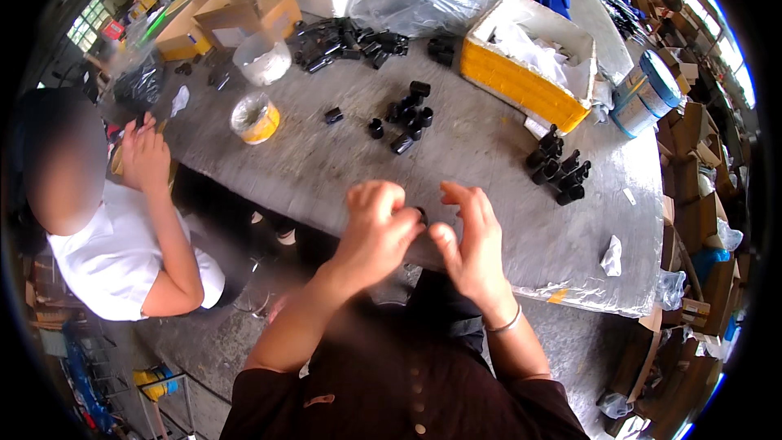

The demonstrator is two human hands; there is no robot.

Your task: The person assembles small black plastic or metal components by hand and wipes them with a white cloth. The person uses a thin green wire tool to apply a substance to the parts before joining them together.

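Note:
Near the table's front edge, my left hand is closed around a small black part, mostly hidden by the fingers. Just beside it, my right hand has thumb and fingers apart, with nothing visible between them. Beyond my hands, a loose group of short black plastic tubes stands and lies on the grey table. To the right is a second cluster of black pieces, some with clip-like tops.
A foam box with yellow tape stands at the far right, beside a blue-and-white bucket. A tape roll, a white tub and a heap of black parts lie left and behind. A co-worker sits at left.

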